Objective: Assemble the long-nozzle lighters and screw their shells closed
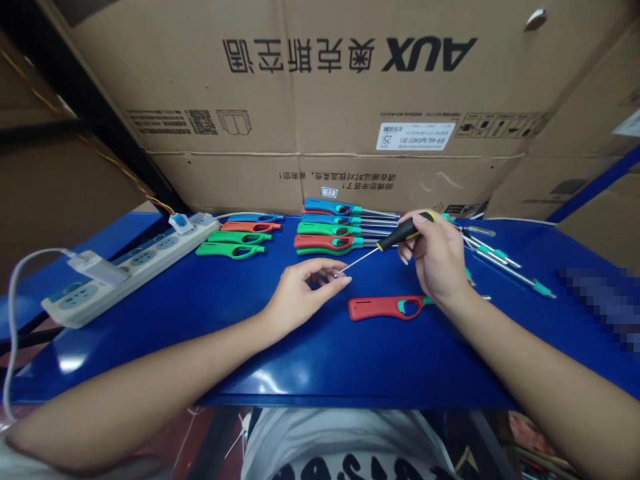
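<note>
My right hand is wrapped round the black and yellow handle of a screwdriver, whose thin shaft slants down to the left. At the shaft's tip, the thumb and fingers of my left hand are drawn together; anything small between them is too hard to make out. Just below the hands lies a red long-necked lighter with a teal trigger, its right end partly hidden by my right wrist. Behind the hands is a stack of blue, green and red lighters with metal rods pointing right.
Several rodless lighter handles lie left of the stack. A white power strip with plugs and cables runs along the left side. Metal rods with teal parts lie at right. A large cardboard sheet stands behind the blue table.
</note>
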The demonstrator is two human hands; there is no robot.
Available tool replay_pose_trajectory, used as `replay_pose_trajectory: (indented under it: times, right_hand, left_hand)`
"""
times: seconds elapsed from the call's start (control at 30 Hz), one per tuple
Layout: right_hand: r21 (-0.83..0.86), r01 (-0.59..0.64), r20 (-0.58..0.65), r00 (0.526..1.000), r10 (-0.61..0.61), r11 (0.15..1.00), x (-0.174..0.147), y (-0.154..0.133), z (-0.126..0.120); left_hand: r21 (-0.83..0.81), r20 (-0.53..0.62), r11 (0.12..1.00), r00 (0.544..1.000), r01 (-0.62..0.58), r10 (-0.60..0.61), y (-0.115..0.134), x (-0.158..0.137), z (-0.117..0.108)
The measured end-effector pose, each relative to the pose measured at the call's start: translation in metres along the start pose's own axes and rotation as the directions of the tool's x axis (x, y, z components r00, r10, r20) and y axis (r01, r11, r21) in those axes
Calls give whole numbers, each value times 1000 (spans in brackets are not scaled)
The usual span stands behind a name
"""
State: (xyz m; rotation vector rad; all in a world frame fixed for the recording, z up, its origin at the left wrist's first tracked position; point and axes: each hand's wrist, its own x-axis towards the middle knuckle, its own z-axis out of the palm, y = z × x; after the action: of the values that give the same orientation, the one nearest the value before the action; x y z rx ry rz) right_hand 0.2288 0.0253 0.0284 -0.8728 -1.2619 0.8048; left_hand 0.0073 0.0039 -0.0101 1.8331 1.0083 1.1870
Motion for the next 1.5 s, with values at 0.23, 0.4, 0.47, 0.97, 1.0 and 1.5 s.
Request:
replay_pose_trajectory:
  times: [0.23, 0.4, 0.47, 0.97, 1.0, 1.5]
  right_hand:
    - [-24, 47, 12, 999, -46, 999, -3, -3, -1]
    - [-59, 40, 7, 999, -39, 997, -1, -2, -2]
    - [-76, 39, 5, 999, -38, 996, -1, -1, -2]
    - [-25, 17, -2, 1000, -17, 1000, 1, 0, -2]
    - [-40, 19, 6, 1000, -19, 999, 1, 0, -2]
    - [-186, 183, 477, 876, -74, 965, -15, -33, -5]
  left_hand:
    - [152, -17, 979, 990, -136, 140, 7, 2, -7]
    - [175, -11, 972, 987, -155, 160, 6, 2, -7]
    - [180, -6, 971, 987, -158, 162, 4, 2, -7]
    - [152, 14, 975, 987, -161, 161, 3, 1, -7]
    - [156, 18, 975, 987, -160, 159, 3, 1, -7]
    - [215, 336, 974, 942, -68, -9, 13, -19, 8]
